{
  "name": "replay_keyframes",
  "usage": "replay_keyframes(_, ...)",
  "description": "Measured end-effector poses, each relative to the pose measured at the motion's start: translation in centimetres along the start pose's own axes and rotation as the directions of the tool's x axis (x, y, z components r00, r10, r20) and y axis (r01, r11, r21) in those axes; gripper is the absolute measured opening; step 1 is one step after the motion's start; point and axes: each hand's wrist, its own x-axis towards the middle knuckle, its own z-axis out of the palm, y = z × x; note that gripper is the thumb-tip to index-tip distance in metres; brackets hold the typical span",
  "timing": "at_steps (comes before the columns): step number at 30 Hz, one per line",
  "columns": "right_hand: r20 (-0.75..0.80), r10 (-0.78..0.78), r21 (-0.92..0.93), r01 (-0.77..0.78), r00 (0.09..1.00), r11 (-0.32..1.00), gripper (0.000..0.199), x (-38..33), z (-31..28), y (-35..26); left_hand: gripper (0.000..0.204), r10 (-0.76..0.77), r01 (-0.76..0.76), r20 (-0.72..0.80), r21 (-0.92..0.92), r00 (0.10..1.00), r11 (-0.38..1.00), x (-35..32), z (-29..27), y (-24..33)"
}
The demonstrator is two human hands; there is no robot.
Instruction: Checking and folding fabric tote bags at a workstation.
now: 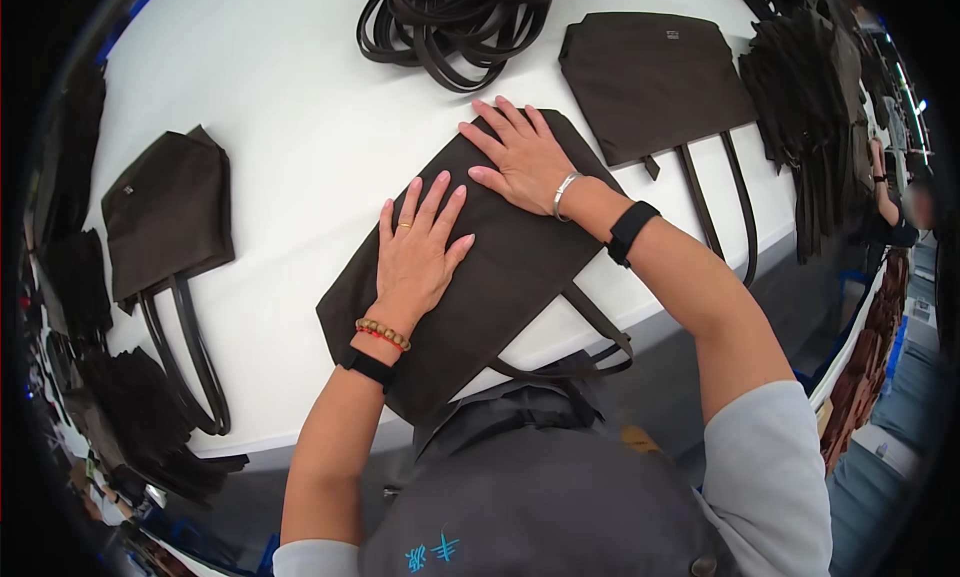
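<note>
A dark brown tote bag (500,267) lies flat and slanted on the white table in front of me, its strap handles (600,322) hanging toward my body. My left hand (415,252) rests palm down on the bag's left part, fingers spread. Farther up and to the right, my right hand (525,157) also lies flat on the bag near its far edge, fingers apart. Neither hand grips anything. Some of the bag's surface is hidden under my hands and wrists.
Another brown bag (170,212) lies at the left, handles toward me. A similar bag (655,87) sits at the far right, beside a pile of dark pieces (800,127). Coiled dark straps (450,27) are heaped at the back of the white table (260,67). A person (895,202) is at far right.
</note>
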Motion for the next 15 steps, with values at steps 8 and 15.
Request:
replay_keyframes(8, 0.023, 0.016, 0.007, -0.017, 1.000, 1.000, 0.062, 0.1, 0.6, 0.9, 0.054, -0.246, 0.243, 0.001, 0.141, 0.969, 0.960, -7.8, -1.1, -3.3)
replay_keyframes(15, -0.078, 0.016, -0.040, -0.019, 0.997, 0.999, 0.060, -0.5, 1.1, 0.6, 0.052, -0.281, 0.281, 0.013, 0.000, 0.960, 0.960, -9.0, -0.8, -3.7)
